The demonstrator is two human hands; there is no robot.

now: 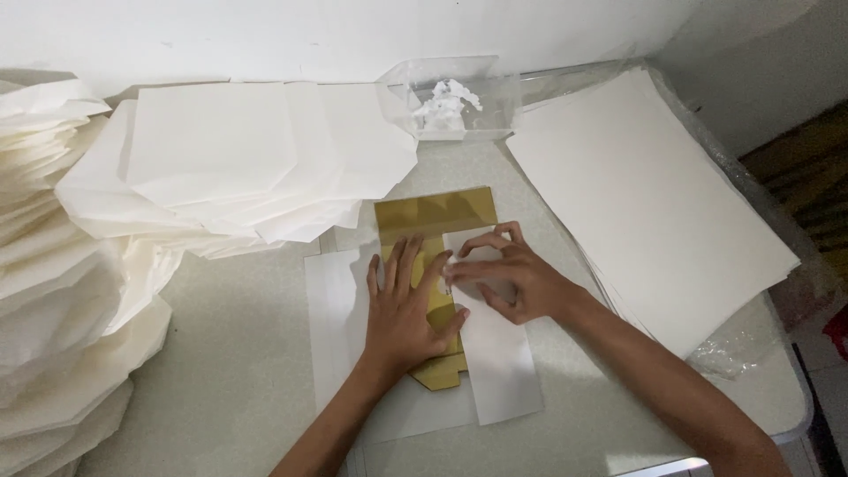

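- Left hand (405, 309): lies flat, fingers spread and straight, palm pressing down on the gold card; grips nothing.
- Right hand (503, 276): fingers bent, tips pinching and pressing the edge of the folded white flap where it crosses the gold card; thumb and forefinger close together on the paper.
- Gold card (433, 216): flat, shiny, roughly rectangular; lies at the middle of the counter on the white sheet, its far end bare, its near end showing below the left palm.
- White sheet (336, 327): spread flat under the gold card; right side folded over the card as a long flap (503, 371).
- Counter (230, 380): pale, speckled surface carrying all items.
- Stack of flat paper (654, 203): large white sheets, right of the hands, lying on clear plastic wrap.
- Pile of folded paper pieces (230, 159): angular white shapes, behind and left of the hands.
- Tall heap of folded pieces (53, 291): far left edge.
- Clear plastic box (450, 97): at the back, against the wall, holding white paste or wadding; which one cannot be told.
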